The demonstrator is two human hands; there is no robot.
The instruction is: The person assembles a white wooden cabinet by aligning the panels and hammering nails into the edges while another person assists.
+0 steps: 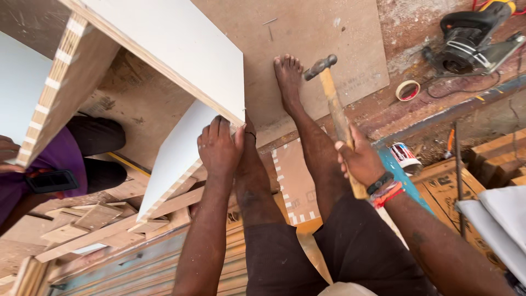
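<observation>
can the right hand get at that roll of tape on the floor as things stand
Probably not as things stand. The right hand is shut on the hammer, and the tape roll lies apart on the floor beyond it, beside the circular saw. Nothing blocks the path, but the hand would need freeing first.

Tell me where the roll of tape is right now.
In the head view the roll of tape lies on the floor at upper right, just left of the circular saw and right of the raised hammer.
</observation>
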